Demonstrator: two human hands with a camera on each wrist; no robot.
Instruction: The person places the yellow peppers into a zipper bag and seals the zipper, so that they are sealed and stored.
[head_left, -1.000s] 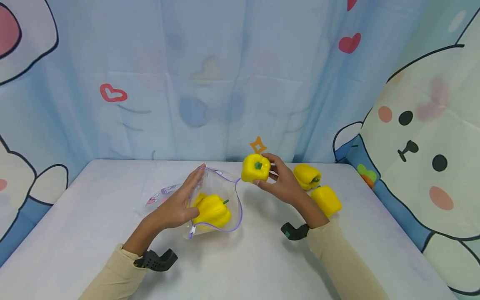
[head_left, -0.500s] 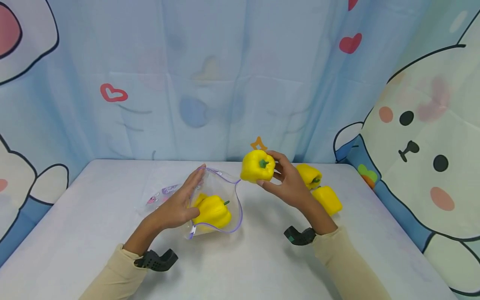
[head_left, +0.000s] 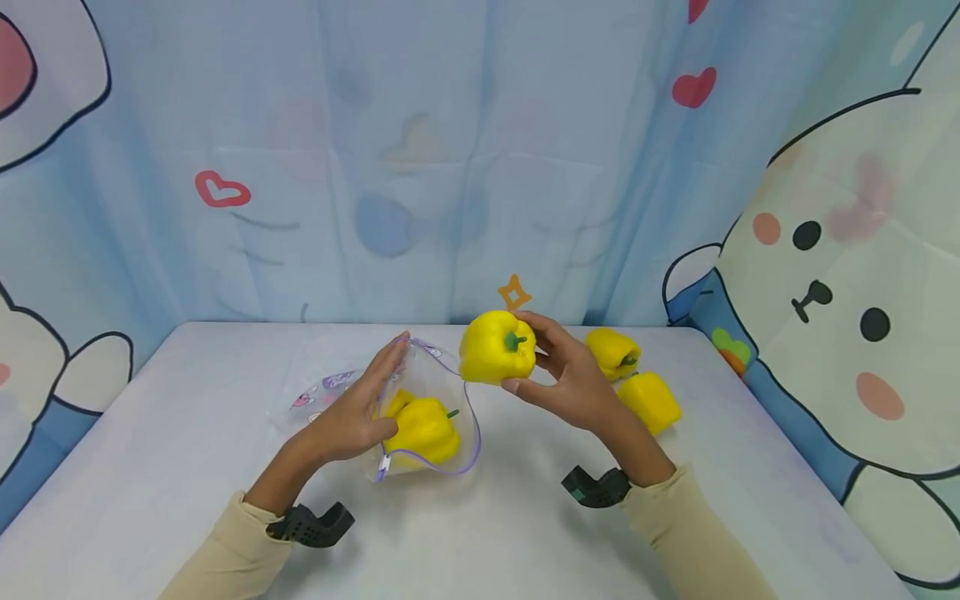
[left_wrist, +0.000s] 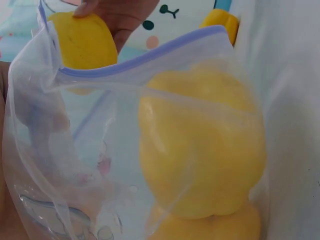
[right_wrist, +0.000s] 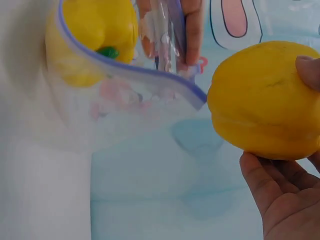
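"While I've got all three feeds up over here: right hand (head_left: 566, 375)?"

"Pinching a glossy yellow bell pepper (head_left: 497, 347) with a green stem, thumb and fingertips on opposite sides."

"Where's that pepper?"

"I see it off the white table (head_left: 517, 533), toward the back edge, by the right end of a clear plastic zip bag (left_wrist: 105, 130) with a purple rim. Can't tell from my end if it touches the rim."

"Left hand (head_left: 348, 421)?"

"Spread wide, fingers straight along the bag's left side, thumb at the rim. Bag mouth gapes rightward."

"Contents?"

"One lobed yellow pepper (head_left: 425, 431), green stem toward the mouth. Left wrist feed gives me another yellow body (left_wrist: 205, 225) under it, mostly out of frame, hazy through the film."

"Loose ones?"

"Two, toward the table's back right corner: a shiny yellow pepper with its stem showing (head_left: 611, 350) and, just beside it, a blocky yellow pepper (head_left: 649, 402), near the right forearm."

"Backdrop?"

"Pale blue cartoon-print curtain (head_left: 420, 125) past the back edge. Beige sleeves (head_left: 228, 554), black wrist camera (head_left: 315, 527) on each wrist."
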